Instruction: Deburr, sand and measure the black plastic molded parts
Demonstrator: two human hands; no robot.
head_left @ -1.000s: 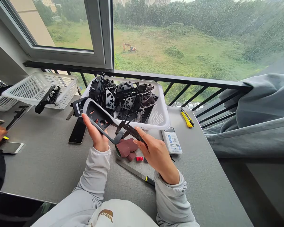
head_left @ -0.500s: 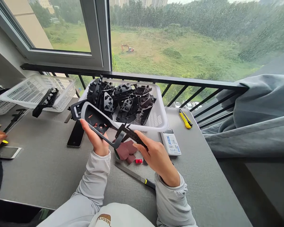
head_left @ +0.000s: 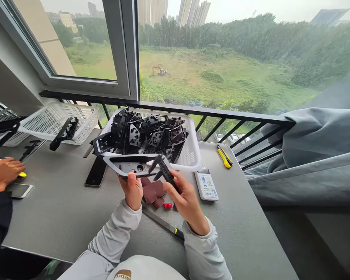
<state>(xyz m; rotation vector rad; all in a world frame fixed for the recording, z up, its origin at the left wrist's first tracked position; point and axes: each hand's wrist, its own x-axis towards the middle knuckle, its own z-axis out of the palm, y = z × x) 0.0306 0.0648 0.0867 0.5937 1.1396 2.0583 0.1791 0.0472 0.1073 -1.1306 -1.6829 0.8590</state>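
Note:
My left hand (head_left: 132,191) grips a dark plastic trim frame (head_left: 125,168) from below, thumb over its near rim. The frame is long, with a recessed middle and a round hole. In my right hand (head_left: 189,198) is a black caliper (head_left: 165,171), its jaws pointing up and left at the frame's right end. Whether the jaws touch the frame I cannot tell. Beneath my hands lie brown sandpaper pieces (head_left: 152,192), a small red piece (head_left: 168,206) and a flat file (head_left: 160,221) with a black and yellow handle.
Behind the frame stands a white basket (head_left: 195,149) heaped with black plastic parts (head_left: 151,132). A black phone (head_left: 95,173), a white box (head_left: 207,186) and a yellow utility knife (head_left: 224,156) lie around it. At left, another person's hand (head_left: 6,172) is near a phone (head_left: 20,190) and another white basket (head_left: 37,122).
The frame has tipped from a slant to nearly level, and my left thumb now shows on its near rim. The caliper stays at its right end. My view has tilted up.

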